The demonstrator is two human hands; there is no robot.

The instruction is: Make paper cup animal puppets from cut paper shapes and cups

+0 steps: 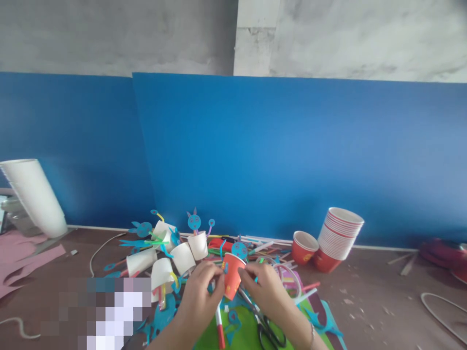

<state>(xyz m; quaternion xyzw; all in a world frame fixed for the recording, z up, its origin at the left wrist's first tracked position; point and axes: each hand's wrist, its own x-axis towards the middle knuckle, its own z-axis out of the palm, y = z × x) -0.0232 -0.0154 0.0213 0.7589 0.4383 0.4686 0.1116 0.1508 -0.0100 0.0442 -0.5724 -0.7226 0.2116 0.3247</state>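
Note:
A red paper cup (232, 282) is between my two hands, tilted a little over the green sheet. My left hand (202, 292) is closed at the cup's left side, its fingertips by a small blue paper piece (225, 268). On the right side my right hand (265, 286) pinches the cup near its rim. A round blue paper face (239, 250) with ears shows just above the rim. Below my hands lie black-handled scissors (268, 333), a red-and-white marker (219, 326) and a blue paper cutout (233, 318) on the green sheet (209, 335).
Several white cups (183, 257) with blue paper figures crowd the left. A single red cup (304, 247) and a leaning cup stack (338, 238) stand at right. Pink paper (22, 257) and a tall white cup stack (34, 197) are far left. A blue partition (273, 155) rises behind.

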